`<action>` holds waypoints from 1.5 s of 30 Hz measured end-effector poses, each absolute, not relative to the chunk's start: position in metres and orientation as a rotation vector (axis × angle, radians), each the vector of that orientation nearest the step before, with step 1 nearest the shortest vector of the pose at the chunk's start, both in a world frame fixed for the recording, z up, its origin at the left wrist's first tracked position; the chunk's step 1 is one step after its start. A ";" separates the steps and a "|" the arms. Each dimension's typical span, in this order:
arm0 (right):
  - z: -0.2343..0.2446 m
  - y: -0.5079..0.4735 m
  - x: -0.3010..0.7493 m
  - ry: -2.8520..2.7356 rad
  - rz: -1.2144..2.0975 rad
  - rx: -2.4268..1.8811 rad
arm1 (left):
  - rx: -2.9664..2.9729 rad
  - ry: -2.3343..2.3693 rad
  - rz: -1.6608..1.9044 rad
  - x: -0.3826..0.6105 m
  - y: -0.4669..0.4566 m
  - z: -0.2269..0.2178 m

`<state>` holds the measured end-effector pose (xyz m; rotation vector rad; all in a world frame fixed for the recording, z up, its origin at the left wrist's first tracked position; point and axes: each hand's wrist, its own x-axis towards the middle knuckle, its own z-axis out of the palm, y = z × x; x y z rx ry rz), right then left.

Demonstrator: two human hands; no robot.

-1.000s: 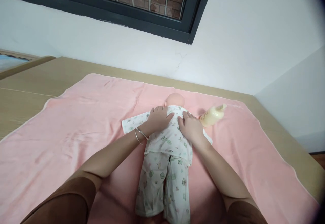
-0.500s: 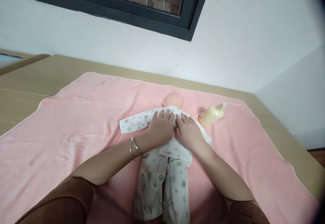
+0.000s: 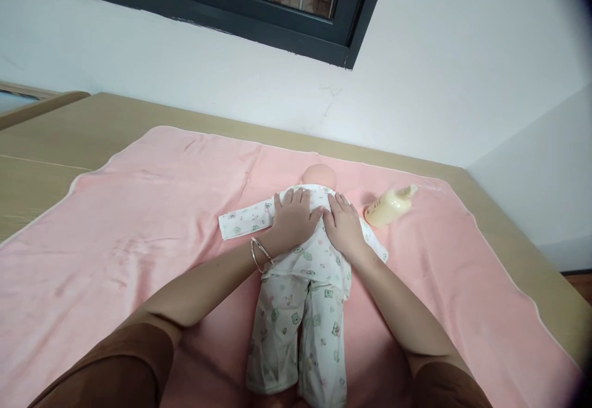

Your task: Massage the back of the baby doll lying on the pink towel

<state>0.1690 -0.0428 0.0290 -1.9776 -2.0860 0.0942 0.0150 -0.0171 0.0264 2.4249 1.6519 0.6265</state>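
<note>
A baby doll (image 3: pixel 319 175) lies on a pink blanket (image 3: pixel 152 211), its bald head away from me. It wears a white patterned top (image 3: pixel 319 260) and matching trousers (image 3: pixel 277 334). My left hand (image 3: pixel 296 220) rests flat on the upper left of the top, fingers spread. On the upper right of the top lies my right hand (image 3: pixel 345 223), palm down with its fingers stretched out. The two thumbs nearly meet over the middle. One sleeve reaches out to the left; the other slopes down at the right. The doll's hands are hidden.
A cream-coloured pump bottle (image 3: pixel 388 206) lies tilted on the blanket, right of the doll. The blanket covers much of a wooden tabletop (image 3: pixel 208 121). Behind it stands a white wall (image 3: pixel 416 87) with a dark window frame (image 3: pixel 277 32).
My hands have slid slightly apart, outward over the doll's upper body. The top now lies higher against the head. The view has shifted a little.
</note>
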 end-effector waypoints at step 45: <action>0.046 -0.056 0.160 -2.233 0.064 -1.898 | 2.592 1.393 0.252 -0.005 -0.011 0.051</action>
